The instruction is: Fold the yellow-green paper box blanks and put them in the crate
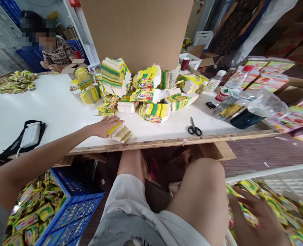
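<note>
My left hand (105, 127) is at the table's front edge, closed over one end of a small stack of flattened yellow cartons (120, 134). Part of that stack is hidden under the fingers. Farther back lie several bundles of yellow, green and white cartons (154, 112), piled loosely. Low on the right, my right hand (259, 218) hovers over or touches a heap of yellow-green packets (276, 201) in a white crate (289, 182). It is blurred by motion, with fingers apart and nothing visible in them.
Black-handled scissors (194, 128) lie near the table edge. Bottles, including a red-capped one (229, 87), and a plastic container stand at right. A blue crate (72, 205) of packets sits lower left. A strap with a white object (30, 135) lies left. Another person (58, 51) sits across.
</note>
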The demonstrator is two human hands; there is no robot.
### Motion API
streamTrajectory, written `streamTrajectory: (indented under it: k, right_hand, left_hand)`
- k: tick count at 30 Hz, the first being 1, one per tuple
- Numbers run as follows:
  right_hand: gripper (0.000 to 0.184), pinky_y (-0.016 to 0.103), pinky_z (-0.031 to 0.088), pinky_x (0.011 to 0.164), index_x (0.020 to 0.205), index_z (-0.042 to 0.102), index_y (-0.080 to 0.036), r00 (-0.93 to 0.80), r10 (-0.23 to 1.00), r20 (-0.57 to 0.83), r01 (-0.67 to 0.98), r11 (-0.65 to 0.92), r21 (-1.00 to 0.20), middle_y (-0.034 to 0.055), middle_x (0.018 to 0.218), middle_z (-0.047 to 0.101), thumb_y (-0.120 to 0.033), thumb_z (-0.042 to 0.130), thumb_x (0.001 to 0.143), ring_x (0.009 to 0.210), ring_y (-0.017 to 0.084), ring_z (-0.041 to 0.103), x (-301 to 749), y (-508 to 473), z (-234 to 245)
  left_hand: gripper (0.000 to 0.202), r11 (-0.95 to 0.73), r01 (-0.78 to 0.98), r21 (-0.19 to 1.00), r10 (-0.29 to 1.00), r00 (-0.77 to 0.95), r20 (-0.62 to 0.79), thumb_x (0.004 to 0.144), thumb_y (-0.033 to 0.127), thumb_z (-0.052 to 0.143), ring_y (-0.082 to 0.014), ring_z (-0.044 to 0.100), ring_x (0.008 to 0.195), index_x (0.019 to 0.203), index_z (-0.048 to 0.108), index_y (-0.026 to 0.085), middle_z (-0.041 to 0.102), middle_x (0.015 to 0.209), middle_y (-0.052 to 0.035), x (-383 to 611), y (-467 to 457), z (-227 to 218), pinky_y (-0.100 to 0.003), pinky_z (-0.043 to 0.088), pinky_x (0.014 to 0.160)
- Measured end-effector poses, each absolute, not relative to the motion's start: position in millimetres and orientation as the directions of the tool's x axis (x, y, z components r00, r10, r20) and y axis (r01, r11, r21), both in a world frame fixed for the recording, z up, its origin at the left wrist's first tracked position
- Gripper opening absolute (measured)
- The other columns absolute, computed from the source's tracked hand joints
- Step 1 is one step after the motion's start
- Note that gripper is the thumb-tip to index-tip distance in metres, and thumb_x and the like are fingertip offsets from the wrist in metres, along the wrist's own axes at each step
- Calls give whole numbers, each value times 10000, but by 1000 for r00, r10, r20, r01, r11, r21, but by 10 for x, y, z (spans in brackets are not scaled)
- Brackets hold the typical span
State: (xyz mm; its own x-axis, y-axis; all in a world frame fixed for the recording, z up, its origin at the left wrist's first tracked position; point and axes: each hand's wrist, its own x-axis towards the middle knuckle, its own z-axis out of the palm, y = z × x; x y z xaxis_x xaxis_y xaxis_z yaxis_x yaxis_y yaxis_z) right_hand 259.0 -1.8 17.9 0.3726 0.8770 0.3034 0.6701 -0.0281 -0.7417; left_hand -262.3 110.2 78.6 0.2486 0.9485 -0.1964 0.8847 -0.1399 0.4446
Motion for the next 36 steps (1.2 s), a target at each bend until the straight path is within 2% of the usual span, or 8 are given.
streamTrajectory:
  k: [5,9,12,14,18,22,28,36]
  right_hand:
    - [236,406,525,811,1047,693,-246,-24,931,364,545,317,-776,74,982,734,-407,587,910,874,255,677,1734,169,392]
    - [247,360,526,756,1043,698,-225,8,931,366,570,296,-766,74,945,735,-407,584,920,819,229,668,1815,380,453]
    - [280,353,526,728,1013,703,-200,90,934,345,645,209,-735,83,912,738,-421,564,914,758,222,666,1998,749,499]
    - [278,351,530,724,1012,692,-168,137,935,327,758,114,-642,104,929,738,-367,516,927,772,229,675,2023,1094,547]
    - [214,324,512,880,1043,692,-155,96,978,183,879,2,-476,111,1082,722,-228,508,961,944,215,683,1831,1886,541]
    - [339,425,559,887,1226,612,-135,139,990,-19,916,-136,-378,120,1240,632,-332,646,953,1043,235,656,1691,2544,392]
    - [362,442,563,885,1264,590,-153,268,944,-191,889,-319,-329,109,1267,618,-334,642,956,1059,242,652,1896,2896,259]
    - [361,443,562,886,1266,589,-155,307,914,-264,729,-405,-553,110,1270,617,-333,640,957,1061,241,651,2208,2910,284]
  left_hand:
    - [978,28,738,674,998,12,-55,416,318,896,-467,352,1394,1317,542,180,530,1399,-168,-2514,1233,734,-585,251,1165]
    - [796,126,467,875,989,-124,-77,622,555,775,-408,649,1104,1282,522,189,661,1175,-154,-2283,1223,756,-567,537,908]
    - [636,151,205,967,988,-61,-142,770,643,581,-367,736,918,1177,599,154,740,1000,-162,-1928,1252,798,-519,609,780]
    - [548,204,-98,974,979,-6,-205,792,570,592,-364,747,915,1140,639,148,768,942,-149,-1618,1296,836,-505,621,789]
    - [453,357,-573,738,928,126,-351,777,345,683,-351,750,971,1188,655,156,797,941,-105,-993,1413,853,-495,622,860]
    - [435,418,-549,724,905,184,-383,776,308,711,-351,753,972,1172,671,131,802,953,-118,-582,1589,786,-485,620,882]
    - [410,374,-485,791,927,169,-335,759,298,755,-303,766,924,1128,665,145,804,943,-98,-269,1980,708,-429,624,870]
    - [471,401,-318,859,911,238,-337,724,434,782,-321,750,962,1083,656,155,782,1006,-137,217,2602,449,-437,602,865]
